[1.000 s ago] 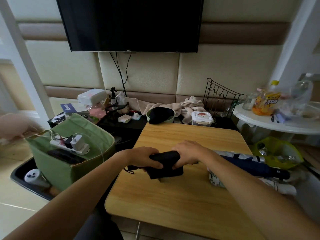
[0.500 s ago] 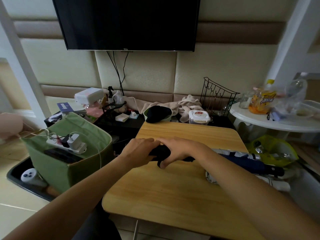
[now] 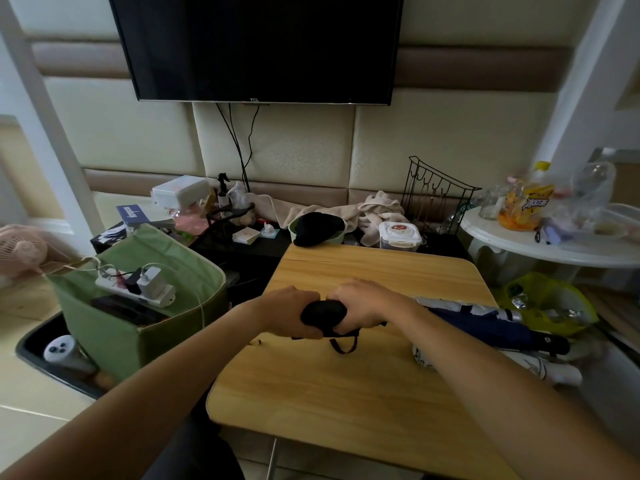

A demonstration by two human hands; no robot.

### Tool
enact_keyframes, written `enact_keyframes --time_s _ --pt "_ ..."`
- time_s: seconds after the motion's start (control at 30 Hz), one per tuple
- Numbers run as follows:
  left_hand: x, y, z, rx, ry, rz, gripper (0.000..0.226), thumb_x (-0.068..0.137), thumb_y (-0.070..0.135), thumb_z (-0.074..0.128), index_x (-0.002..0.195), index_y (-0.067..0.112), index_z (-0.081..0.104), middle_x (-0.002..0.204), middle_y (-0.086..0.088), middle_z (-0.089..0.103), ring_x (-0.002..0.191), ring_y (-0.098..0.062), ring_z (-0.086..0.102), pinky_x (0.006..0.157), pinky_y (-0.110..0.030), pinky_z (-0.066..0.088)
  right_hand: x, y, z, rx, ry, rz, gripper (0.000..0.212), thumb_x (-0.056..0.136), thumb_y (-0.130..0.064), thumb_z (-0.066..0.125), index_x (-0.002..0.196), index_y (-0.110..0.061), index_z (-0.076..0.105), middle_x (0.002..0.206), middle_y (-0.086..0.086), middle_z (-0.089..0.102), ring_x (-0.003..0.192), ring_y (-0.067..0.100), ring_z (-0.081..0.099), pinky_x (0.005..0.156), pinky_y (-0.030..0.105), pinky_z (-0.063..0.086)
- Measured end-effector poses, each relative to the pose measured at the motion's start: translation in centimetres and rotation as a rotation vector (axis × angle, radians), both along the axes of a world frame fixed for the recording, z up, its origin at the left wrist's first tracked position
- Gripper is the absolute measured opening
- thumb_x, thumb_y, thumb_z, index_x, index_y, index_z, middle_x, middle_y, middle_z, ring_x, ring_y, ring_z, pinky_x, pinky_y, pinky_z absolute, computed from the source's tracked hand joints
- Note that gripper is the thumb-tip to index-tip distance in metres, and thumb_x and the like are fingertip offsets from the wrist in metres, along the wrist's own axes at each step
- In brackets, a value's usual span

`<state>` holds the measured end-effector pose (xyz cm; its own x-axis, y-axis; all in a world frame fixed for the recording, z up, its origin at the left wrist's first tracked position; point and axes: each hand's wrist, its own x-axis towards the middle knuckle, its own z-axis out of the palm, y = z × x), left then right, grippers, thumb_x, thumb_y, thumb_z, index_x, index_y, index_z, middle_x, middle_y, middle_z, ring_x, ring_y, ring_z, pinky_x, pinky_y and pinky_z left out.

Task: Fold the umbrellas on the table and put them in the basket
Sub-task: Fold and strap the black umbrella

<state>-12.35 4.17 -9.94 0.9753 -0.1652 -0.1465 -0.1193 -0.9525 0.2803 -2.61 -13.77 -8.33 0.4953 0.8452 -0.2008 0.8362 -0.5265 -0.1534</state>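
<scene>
- left hand [image 3: 289, 311] and right hand [image 3: 363, 304], both curled tight on black umbrella [image 3: 323, 313], frame centre, soft rolled fabric, thin strap loop hanging onto wooden worktop [image 3: 346, 393]
- navy umbrella [image 3: 485, 323] and white patterned umbrella [image 3: 540, 367], long, lying at right edge
- green fabric basket [image 3: 138, 327], boxy, left, white power strip [image 3: 135, 289] inside

On the table [image 3: 346, 393], both hands grip a folded umbrella [image 3: 323, 313]; more umbrellas [image 3: 485, 323] lie at its right edge, the basket [image 3: 138, 337] stands left of it.
</scene>
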Motion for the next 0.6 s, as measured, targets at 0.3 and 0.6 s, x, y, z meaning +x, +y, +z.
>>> enact_keyframes --time_s 0.3,0.6 --pt "-1.5 0.8 -3.5 -0.674 0.114 0.245 0.033 0.095 0.038 0.070 0.107 0.009 0.061 0.075 -0.005 0.063 0.053 -0.018 0.055 0.051 -0.032 0.046 1.2 -0.7 -2.2 0.356 -0.028 -0.143 0.127 0.069 -0.059 0.088 0.162 -0.034 0.005 0.168 -0.004 0.009 0.154 0.024 0.013 0.123 0.047 0.026" --pt "-2.4 0.1 -4.3 -1.351 0.294 0.419 0.035 0.097 0.037 0.067 0.111 0.008 0.053 0.074 -0.001 0.051 0.055 -0.014 0.041 0.049 -0.024 0.035 0.3 -0.6 -4.5 0.686 1.101 -0.460 0.070 0.080 -0.050 0.076 0.133 -0.007 0.060 0.116 0.010 0.076 0.097 0.023 0.075 0.101 0.045 0.057"
